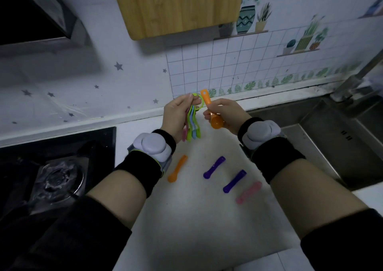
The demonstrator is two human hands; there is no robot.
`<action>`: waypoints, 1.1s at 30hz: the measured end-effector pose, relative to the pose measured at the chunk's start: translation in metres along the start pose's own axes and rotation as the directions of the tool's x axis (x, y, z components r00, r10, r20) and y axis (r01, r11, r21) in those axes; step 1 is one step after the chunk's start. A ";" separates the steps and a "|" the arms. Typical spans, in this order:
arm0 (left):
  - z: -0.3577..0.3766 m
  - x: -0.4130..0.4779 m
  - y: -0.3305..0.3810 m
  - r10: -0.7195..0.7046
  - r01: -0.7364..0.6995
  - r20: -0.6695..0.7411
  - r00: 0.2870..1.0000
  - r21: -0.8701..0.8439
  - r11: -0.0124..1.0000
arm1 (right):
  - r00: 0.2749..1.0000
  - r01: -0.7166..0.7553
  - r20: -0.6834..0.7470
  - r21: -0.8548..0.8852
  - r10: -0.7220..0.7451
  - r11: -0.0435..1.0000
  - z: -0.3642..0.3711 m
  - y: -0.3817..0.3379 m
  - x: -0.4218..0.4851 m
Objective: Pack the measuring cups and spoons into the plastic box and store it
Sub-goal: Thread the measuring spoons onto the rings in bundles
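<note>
My left hand [178, 113] pinches a green ring [199, 100] from which a bunch of measuring spoons [191, 128] hangs, green, blue and pink. My right hand [224, 113] grips an orange measuring spoon [211, 113], its handle tip up beside the ring. On the white counter [196, 219] below lie a small orange spoon [177, 168], two purple spoons [214, 167] [234, 181] and a pink spoon [248, 192]. No plastic box is in view.
A gas hob [58, 173] sits at the left, a steel sink [323, 138] with a tap [356, 78] at the right. A wooden board [178, 7] hangs on the wall above; a range hood [37, 15] is at the upper left.
</note>
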State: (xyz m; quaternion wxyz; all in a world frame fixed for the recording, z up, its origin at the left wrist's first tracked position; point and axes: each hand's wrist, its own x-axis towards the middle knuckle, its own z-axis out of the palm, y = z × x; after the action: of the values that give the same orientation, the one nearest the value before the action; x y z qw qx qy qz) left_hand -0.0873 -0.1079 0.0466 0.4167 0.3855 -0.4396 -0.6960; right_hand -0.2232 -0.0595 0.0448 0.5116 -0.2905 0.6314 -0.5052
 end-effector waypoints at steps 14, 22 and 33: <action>-0.015 -0.033 0.030 0.047 -0.047 0.003 0.999 -0.002 0.999 | 0.978 0.198 0.111 -0.242 -0.176 0.950 0.010 -0.034 -0.044; -0.016 -0.038 0.034 0.075 -0.075 0.006 0.997 0.038 0.996 | 0.922 0.385 0.163 -0.471 -0.351 0.794 0.016 -0.051 -0.051; -0.020 -0.037 0.042 0.194 -0.199 0.044 0.980 0.181 0.963 | 0.885 0.367 0.288 -0.915 -0.365 0.169 0.017 -0.095 -0.059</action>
State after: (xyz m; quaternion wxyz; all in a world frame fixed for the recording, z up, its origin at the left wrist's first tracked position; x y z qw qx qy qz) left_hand -0.0460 -0.0912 0.0856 0.4405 0.3681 -0.5435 -0.6124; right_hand -0.2029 -0.0434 0.1552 0.0971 -0.6799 0.7150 -0.1307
